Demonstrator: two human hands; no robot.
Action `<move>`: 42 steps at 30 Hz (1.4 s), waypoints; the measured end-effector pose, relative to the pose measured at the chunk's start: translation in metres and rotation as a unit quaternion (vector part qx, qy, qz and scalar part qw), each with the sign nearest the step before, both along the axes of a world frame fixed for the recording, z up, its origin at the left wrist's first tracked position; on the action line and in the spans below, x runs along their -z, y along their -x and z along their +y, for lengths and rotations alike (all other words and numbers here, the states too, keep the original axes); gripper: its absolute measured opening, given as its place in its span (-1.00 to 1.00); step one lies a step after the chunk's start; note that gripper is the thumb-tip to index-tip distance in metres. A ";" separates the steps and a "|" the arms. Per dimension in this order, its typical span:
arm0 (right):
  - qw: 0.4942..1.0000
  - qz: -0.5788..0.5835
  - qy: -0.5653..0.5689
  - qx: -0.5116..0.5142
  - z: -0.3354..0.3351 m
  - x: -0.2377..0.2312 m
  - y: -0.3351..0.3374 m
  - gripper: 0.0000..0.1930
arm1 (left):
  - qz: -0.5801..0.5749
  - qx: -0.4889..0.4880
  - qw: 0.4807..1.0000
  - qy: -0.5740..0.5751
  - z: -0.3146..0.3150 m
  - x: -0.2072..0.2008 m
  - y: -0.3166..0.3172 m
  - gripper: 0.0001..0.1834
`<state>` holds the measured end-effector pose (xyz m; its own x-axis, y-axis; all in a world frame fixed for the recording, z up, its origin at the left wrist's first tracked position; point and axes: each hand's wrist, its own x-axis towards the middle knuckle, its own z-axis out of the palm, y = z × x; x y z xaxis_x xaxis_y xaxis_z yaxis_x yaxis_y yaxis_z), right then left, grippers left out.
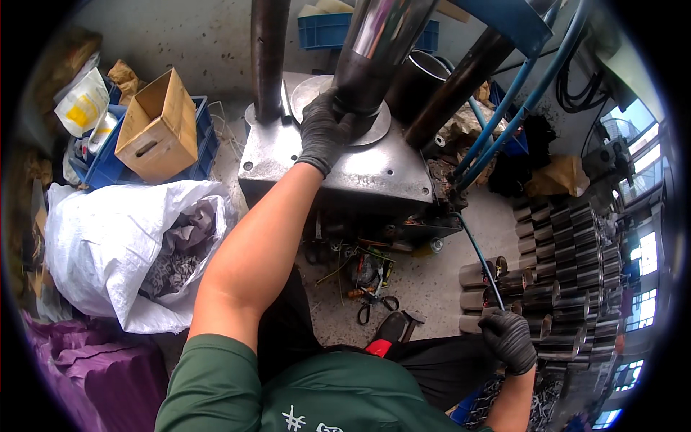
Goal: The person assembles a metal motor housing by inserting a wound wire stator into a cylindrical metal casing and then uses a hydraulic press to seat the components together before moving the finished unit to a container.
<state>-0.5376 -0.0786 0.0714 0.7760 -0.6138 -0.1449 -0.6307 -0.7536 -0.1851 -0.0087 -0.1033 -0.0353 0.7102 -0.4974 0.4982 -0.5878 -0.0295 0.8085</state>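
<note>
A large shiny metal cylinder (378, 54) stands at the round disc (309, 92) on a press's steel base plate (360, 173). My left hand (324, 133), in a black glove, is closed against the cylinder's lower left side, thumb at its front. Some of its fingertips are hidden there. Off to the right, my right hand (508, 342), also gloved in black, is wrapped round the end of a long thin lever (479, 248) that slopes up to the press's right side.
Dark columns (270, 57) and blue hoses (515, 115) flank the cylinder. At left are a cardboard box (160, 129) and a white sack (122, 245). Scissors (376, 306) and a hammer (412, 324) lie below the press. Rows of metal cylinders (568, 281) are stacked at right.
</note>
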 end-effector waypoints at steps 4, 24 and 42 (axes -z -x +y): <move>0.999 -0.030 -0.012 0.030 -0.002 -0.006 -0.002 -0.79 | -0.012 -0.009 1.000 -0.003 -0.003 0.002 0.002 -0.35; 0.995 -0.024 -0.090 0.028 -0.014 -0.029 -0.012 -0.66 | -0.007 -0.001 1.000 -0.004 -0.004 0.005 -0.002 -0.34; 0.975 -0.143 -0.112 0.129 -0.007 -0.031 -0.025 -0.73 | -0.011 -0.003 1.000 0.002 -0.002 0.009 -0.003 -0.35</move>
